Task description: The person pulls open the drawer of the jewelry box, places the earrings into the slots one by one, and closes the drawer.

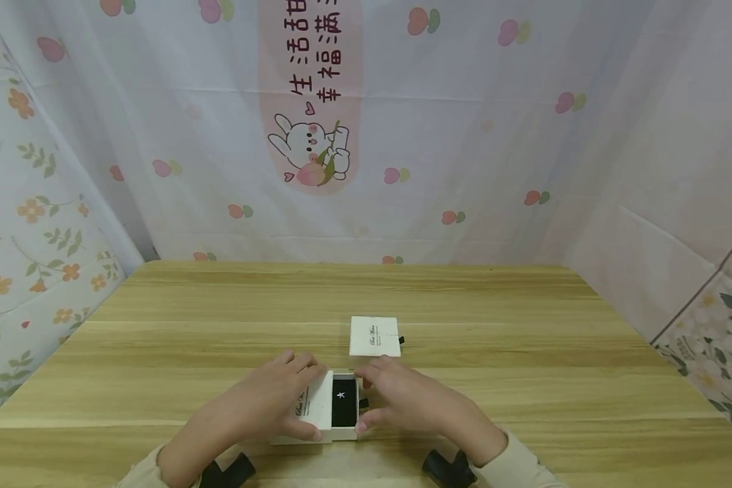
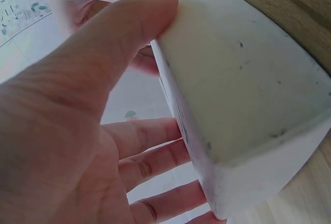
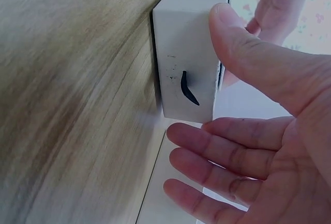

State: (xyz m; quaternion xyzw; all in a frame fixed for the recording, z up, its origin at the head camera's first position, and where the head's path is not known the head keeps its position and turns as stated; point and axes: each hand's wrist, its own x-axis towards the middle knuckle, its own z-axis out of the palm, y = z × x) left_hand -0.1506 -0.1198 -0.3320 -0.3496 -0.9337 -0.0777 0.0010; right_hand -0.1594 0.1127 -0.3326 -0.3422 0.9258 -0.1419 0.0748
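Note:
A small white drawer-style box lies partly pulled out on the table. Its printed outer sleeve [image 1: 322, 410] is held by my left hand [image 1: 265, 401], thumb on the near side and fingers across the top and far side. On the right, the drawer [image 1: 345, 434] sticks out, showing a black insert [image 1: 344, 417] with a tiny silvery star-shaped piece [image 1: 341, 394] on it. My right hand [image 1: 411, 400] pinches the drawer's end between thumb and index finger; its other fingers extend beyond. The right wrist view shows a black pull tab [image 3: 187, 90] on the drawer's end face.
A second white box [image 1: 374, 337] with print and a black tab lies just behind, near my right fingers. The wooden table [image 1: 494, 312] reaches back to a patterned curtain [image 1: 463, 149]. Black devices [image 1: 448, 468] sit at both wrists.

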